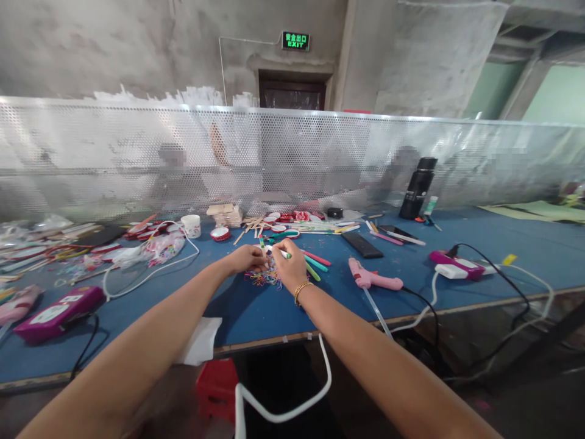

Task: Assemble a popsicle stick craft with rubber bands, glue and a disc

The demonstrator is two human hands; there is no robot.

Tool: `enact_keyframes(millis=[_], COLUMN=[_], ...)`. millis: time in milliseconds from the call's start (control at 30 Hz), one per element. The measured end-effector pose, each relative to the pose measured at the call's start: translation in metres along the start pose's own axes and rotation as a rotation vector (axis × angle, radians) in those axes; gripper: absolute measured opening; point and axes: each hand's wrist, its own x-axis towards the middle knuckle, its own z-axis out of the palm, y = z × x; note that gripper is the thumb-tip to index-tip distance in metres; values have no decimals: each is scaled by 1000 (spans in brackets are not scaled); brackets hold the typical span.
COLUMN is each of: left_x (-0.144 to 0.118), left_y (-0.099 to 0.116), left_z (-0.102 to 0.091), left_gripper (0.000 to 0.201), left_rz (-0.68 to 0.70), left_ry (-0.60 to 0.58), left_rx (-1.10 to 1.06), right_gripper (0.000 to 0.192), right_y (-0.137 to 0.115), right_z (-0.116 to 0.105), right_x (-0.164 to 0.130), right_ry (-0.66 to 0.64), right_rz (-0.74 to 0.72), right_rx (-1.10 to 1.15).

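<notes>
Bare grey concrete walls (114, 42) with a dark doorway (292, 94) beneath a lit green exit sign (295, 41), a perforated metal screen (320, 152) running along the far edge of a blue-topped bench (503, 244), pale green wall (553, 97) at right.

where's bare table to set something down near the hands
Bare blue table lies between the forearms, near the front edge. Another free patch sits right of the pink glue gun, before the purple box. Crowded: around both hands, left hand and right hand, and the left side.
</notes>
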Motion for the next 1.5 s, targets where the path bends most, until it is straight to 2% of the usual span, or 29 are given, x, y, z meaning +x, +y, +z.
enact_keyframes(millis=[233, 433, 900, 1133, 1500], left_x=[1, 1, 3, 0, 2], left_y=[-1, -1, -4, 0, -4], left_z=[-1, 0, -2, -1, -1], left_gripper=[43, 43, 40, 39, 42], left_rz=[6, 0, 3, -16, 5], left_ry=[-12, -4, -5, 10, -1], left_rx=[9, -1, 10, 4, -10], right_gripper=[14, 14, 16, 14, 16], right_y=[-1, -3, 1, -3, 0], right_z=[0, -1, 1, -2, 0], right_x=[-1, 0, -1, 0, -2], right_ry=[-37, 1, -63, 2, -61], right_rz=[10, 2, -24, 14, -26], right_rx=[29, 8, 13, -32, 17])
